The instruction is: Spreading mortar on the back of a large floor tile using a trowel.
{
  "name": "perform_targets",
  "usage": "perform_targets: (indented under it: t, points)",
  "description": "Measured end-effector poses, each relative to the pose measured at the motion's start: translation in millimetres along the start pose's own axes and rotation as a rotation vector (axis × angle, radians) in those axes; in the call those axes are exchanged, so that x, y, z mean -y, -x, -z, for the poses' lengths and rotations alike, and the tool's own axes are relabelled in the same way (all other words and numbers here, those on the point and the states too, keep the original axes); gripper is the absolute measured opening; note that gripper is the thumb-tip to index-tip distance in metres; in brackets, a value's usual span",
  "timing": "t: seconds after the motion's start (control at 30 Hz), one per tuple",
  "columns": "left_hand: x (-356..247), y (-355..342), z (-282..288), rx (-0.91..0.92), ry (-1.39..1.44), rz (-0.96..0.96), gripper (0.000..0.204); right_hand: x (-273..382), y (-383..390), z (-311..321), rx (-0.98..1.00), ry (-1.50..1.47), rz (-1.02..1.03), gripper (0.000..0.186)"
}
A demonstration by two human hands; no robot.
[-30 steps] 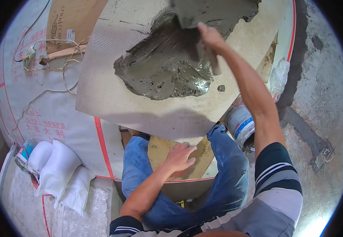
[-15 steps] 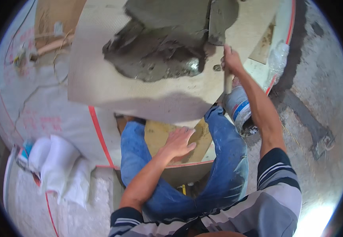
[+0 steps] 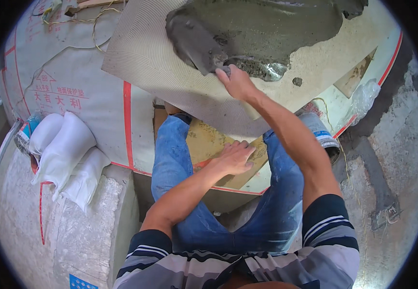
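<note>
Bare stretch to pass over on the ridged panel, left of the wet mortar; trowel in the right hand blocks the mortar's near-left edge, forearm crossing the panel's right side. Left hand has room between the jeans legs, panel corner close ahead. Right side tighter: bucket beside the knee, plastic wrap beyond.

White sacks at left, red-striped white floor covering, crumpled clear plastic at right.
</note>
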State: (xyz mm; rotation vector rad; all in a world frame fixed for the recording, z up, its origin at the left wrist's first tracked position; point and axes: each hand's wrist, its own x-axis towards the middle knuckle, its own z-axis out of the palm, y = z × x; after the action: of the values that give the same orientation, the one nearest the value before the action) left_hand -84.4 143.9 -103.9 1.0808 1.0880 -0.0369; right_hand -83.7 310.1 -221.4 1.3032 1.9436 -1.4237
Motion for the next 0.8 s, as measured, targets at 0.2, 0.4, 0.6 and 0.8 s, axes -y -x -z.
perform_targets:
  t: [0.2, 0.4, 0.6, 0.8]
  points:
    - [13.0, -7.8, 0.1, -0.132, 0.058, 0.020, 0.052, -12.0, -60.9, 137.7, 0.024, 0.769, 0.305, 0.048]
    - [7.4, -1.1, 9.3, -0.112, 0.072, 0.024, 0.048, -39.1, -107.6, 252.7, -0.594, 0.825, 0.272, 0.049]
    - [-3.8, 4.5, 16.8, -0.107, 0.136, -0.031, 0.052, -22.9, -120.1, 222.7, -0.383, -0.341, -0.219, 0.052]
    - [-0.1, 1.3, 13.1, -0.037, 0.187, 0.022, 0.057, 6.9, -75.4, 84.7, 0.125, -0.041, -0.019, 0.047]
